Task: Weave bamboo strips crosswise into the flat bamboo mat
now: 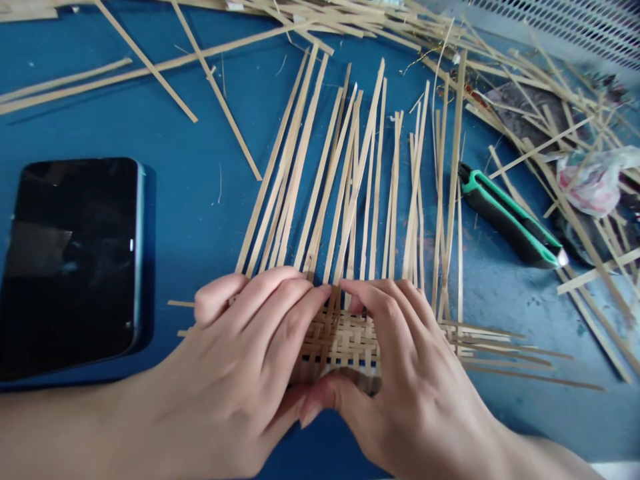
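You're working over the woven bamboo mat (340,343), with the smartphone (70,267) lying left of it, the utility knife (510,217) lying right, and loose bamboo strips (145,61) scattering behind, all sitting on the tabletop (500,413).

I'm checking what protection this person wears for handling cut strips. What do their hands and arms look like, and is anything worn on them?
The left hand and right hand are bare, with no gloves, rings or bands in view. The left forearm and right forearm show no sleeves or watch. The one clearly visible nail looks short and unpolished.
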`<state>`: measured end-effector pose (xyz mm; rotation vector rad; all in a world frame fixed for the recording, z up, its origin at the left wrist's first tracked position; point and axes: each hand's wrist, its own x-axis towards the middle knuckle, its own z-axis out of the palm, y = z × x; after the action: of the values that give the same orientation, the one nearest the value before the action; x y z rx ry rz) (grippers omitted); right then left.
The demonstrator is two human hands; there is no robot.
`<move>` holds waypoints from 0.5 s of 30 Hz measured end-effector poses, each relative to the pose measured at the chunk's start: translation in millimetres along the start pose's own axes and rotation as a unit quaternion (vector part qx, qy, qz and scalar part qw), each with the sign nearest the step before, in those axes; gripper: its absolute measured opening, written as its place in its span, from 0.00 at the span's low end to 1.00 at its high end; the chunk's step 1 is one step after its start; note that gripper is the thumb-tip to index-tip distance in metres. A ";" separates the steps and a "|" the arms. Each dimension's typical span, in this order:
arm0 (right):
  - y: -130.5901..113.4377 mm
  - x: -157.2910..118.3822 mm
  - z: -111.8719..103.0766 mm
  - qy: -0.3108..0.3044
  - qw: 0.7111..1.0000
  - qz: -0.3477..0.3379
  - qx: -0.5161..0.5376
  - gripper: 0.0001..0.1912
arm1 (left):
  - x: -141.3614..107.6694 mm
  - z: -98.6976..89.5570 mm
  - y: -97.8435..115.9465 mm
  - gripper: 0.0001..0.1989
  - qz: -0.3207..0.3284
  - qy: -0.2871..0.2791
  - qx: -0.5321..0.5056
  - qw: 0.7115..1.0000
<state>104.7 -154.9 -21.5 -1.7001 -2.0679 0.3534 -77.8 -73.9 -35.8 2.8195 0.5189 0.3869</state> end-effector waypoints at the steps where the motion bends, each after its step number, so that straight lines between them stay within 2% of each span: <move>1: 0.0 -0.4 0.0 -0.001 1.000 0.003 -0.002 0.30 | 0.3 0.2 -0.2 0.33 0.000 0.000 0.001 1.000; 8: 1.2 -0.4 2.6 0.007 1.000 0.002 -0.004 0.27 | -0.6 2.2 0.5 0.32 0.006 0.012 0.015 1.000; 12: 2.4 2.0 -3.7 0.027 0.999 0.007 0.021 0.35 | -2.9 -2.4 4.0 0.34 0.004 0.021 0.009 1.000; 15: 3.0 3.9 -11.5 0.028 0.998 0.010 0.061 0.39 | 0.7 -15.3 3.7 0.35 0.005 0.036 0.012 0.999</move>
<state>112.3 -151.4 -12.2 -1.6405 -1.9490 0.4245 -80.7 -74.1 -20.3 2.8418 0.5286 0.4886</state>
